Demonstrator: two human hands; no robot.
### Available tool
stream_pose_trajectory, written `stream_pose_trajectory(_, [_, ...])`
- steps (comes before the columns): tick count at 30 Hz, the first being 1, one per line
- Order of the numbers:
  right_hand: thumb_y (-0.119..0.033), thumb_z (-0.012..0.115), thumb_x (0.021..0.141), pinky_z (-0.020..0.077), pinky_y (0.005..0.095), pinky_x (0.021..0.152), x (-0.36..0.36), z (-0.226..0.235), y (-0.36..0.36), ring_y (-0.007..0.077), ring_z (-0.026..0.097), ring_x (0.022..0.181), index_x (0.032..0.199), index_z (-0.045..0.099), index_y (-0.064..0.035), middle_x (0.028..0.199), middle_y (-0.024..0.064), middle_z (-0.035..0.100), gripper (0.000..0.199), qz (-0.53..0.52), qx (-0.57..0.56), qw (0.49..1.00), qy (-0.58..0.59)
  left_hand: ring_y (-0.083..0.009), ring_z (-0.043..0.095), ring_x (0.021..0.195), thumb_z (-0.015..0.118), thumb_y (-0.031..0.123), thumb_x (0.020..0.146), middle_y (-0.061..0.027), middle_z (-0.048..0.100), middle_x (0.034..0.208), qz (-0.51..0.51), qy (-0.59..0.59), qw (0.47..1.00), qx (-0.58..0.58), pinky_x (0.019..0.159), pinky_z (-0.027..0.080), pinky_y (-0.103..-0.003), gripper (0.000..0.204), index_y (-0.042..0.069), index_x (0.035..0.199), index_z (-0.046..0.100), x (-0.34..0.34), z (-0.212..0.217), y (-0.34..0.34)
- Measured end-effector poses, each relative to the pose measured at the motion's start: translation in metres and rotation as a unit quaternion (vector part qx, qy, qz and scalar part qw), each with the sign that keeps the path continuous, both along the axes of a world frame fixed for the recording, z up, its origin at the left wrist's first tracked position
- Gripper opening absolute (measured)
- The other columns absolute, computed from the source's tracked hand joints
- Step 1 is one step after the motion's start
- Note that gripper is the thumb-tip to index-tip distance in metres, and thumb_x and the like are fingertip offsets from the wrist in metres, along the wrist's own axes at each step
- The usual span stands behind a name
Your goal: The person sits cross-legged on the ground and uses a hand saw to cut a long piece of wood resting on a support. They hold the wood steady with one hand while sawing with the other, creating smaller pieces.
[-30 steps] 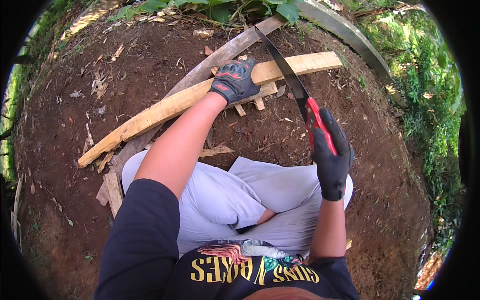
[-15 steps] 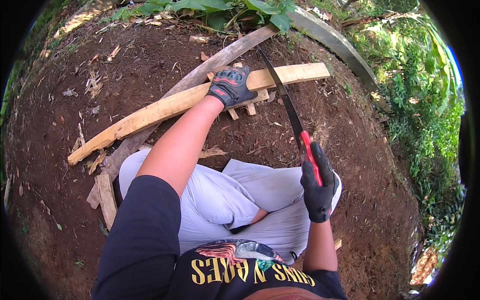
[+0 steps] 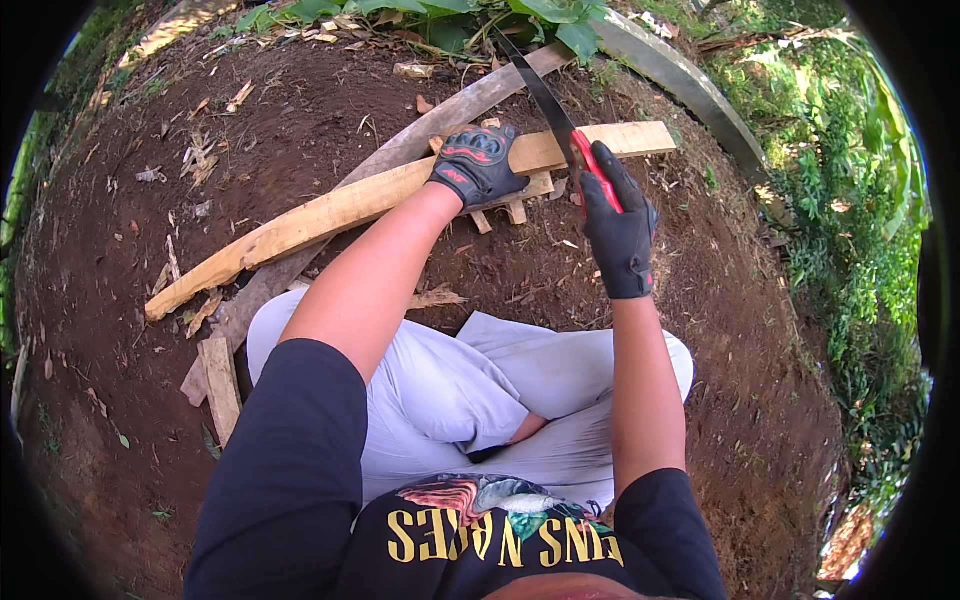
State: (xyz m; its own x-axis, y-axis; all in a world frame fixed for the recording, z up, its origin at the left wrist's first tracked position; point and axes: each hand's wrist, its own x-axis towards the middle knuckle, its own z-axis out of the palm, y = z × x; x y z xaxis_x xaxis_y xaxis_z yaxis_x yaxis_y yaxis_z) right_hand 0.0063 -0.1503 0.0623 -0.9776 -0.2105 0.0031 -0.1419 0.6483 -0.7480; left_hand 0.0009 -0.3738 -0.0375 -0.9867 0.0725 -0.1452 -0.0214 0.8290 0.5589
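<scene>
A long pale wooden plank [image 3: 330, 213] lies slantwise across the ground in front of my crossed legs. My left hand [image 3: 478, 163], in a black glove with red trim, is clamped over it right of its middle. A handsaw [image 3: 547, 103] with a dark blade and a red handle crosses the plank to the right of that hand. My gloved right hand [image 3: 622, 230] is wrapped round the saw's handle, close to the plank's near edge. Small wood pieces [image 3: 516, 210] lie beneath the plank under my left hand. The blade's tip reaches toward the leaves.
Under the plank runs a weathered greyish board [image 3: 420, 130]. A short wood offcut [image 3: 219, 388] lies left of my knee. Green leaves [image 3: 560, 12] border the far side, beside a curved-looking grey beam [image 3: 690, 78]. Wood chips dot the brown soil.
My right hand has pushed the saw forward, away from me, so its handle is now by the plank. My left hand stays on the plank.
</scene>
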Motion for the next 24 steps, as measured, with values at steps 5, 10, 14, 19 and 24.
stream_pose_trajectory(5, [-0.019, 0.073, 0.104, 0.0564, 0.0384, 0.104, 0.062, 0.025, 0.037, 0.0259, 0.074, 0.124, 0.149, 0.07, -0.0124, 0.139, 0.0159, 0.076, 0.046, -0.023, 0.04, 0.999, 0.028, -0.0392, 0.074, 0.119, 0.082, 0.059, 0.082, -0.0201, 0.076, 0.126, 0.006, -0.026, 1.0, 0.006, 0.105, 0.058, -0.052, 0.071, 0.011, 0.134, 0.069, -0.004, 0.002, -0.007])
stream_pose_trajectory(10, [-0.013, 0.072, 0.104, 0.0525, 0.0278, 0.066, 0.157, 0.086, 0.086, 0.0079, 0.062, 0.071, 0.152, 0.067, -0.0101, 0.104, 0.0055, 0.077, 0.049, -0.091, 0.03, 0.993, -0.066, -0.0386, 0.073, 0.121, 0.08, 0.062, 0.081, -0.0205, 0.075, 0.128, 0.003, -0.035, 0.999, -0.011, 0.106, 0.057, -0.052, 0.074, 0.011, 0.134, 0.07, -0.004, 0.006, -0.008])
stream_pose_trajectory(14, [-0.013, 0.07, 0.103, 0.0507, 0.0246, 0.065, 0.164, 0.1, 0.085, 0.0062, 0.058, 0.074, 0.153, 0.066, -0.0059, 0.13, 0.0079, 0.075, 0.05, -0.123, 0.016, 0.987, -0.099, -0.0393, 0.073, 0.119, 0.08, 0.059, 0.081, -0.0209, 0.076, 0.125, 0.001, -0.038, 0.999, -0.005, 0.104, 0.057, -0.052, 0.072, 0.011, 0.134, 0.069, -0.005, 0.004, -0.011])
stream_pose_trajectory(19, [-0.017, 0.073, 0.104, 0.0597, 0.0373, 0.096, 0.085, 0.045, 0.061, 0.0223, 0.078, 0.11, 0.149, 0.07, -0.0087, 0.127, 0.0143, 0.081, 0.046, -0.003, 0.067, 0.995, 0.07, -0.0386, 0.074, 0.116, 0.079, 0.056, 0.083, -0.0201, 0.077, 0.124, 0.002, -0.019, 1.0, -0.005, 0.102, 0.058, -0.052, 0.066, 0.013, 0.132, 0.071, -0.006, -0.003, -0.012])
stream_pose_trajectory(24, [-0.021, 0.074, 0.103, 0.0542, 0.0407, 0.111, 0.014, 0.01, 0.001, 0.0284, 0.071, 0.133, 0.148, 0.07, -0.0092, 0.143, 0.0184, 0.074, 0.047, 0.03, 0.025, 0.998, 0.049, -0.0386, 0.075, 0.115, 0.079, 0.056, 0.083, -0.0199, 0.077, 0.123, -0.01, -0.029, 0.999, 0.011, 0.101, 0.059, -0.052, 0.064, 0.013, 0.13, 0.073, -0.009, 0.004, -0.012])
